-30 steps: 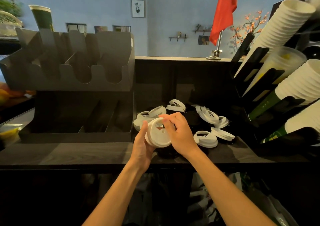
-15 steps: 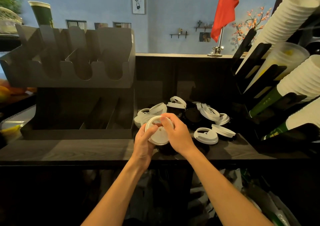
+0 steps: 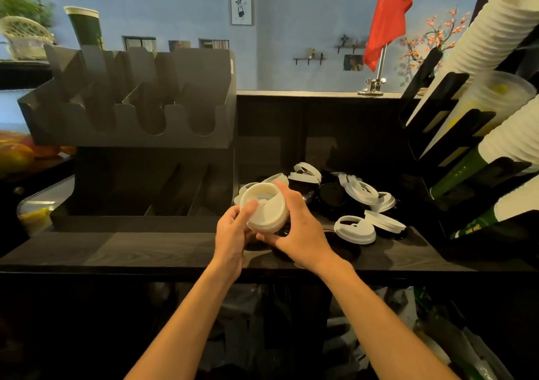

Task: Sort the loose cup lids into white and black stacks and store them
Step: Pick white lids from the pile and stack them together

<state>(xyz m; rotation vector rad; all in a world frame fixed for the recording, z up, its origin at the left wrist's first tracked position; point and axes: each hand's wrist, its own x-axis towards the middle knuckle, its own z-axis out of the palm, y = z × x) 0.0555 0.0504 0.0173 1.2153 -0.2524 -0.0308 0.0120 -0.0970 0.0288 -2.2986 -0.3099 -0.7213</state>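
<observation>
Both hands hold a short stack of white lids (image 3: pixel 267 209) above the dark counter (image 3: pixel 131 251), its hollow underside turned toward me. My left hand (image 3: pixel 233 231) grips it from the left with the thumb across its face. My right hand (image 3: pixel 294 222) cups its right side, fingers curled round the rim. Behind them lies a loose pile of white lids (image 3: pixel 361 193) mixed with black lids (image 3: pixel 332 194). One white lid (image 3: pixel 354 229) lies apart at the front right.
A grey slotted lid organizer (image 3: pixel 140 123) stands at the left, with an open lower shelf (image 3: pixel 163 196). A black rack (image 3: pixel 478 146) of stacked white and green cups leans in from the right. A flag on a stand (image 3: pixel 379 67) sits on the back ledge.
The stack has been turned so its open underside faces me and shifted slightly left. My left thumb now lies across its face, and my right hand wraps the right side.
</observation>
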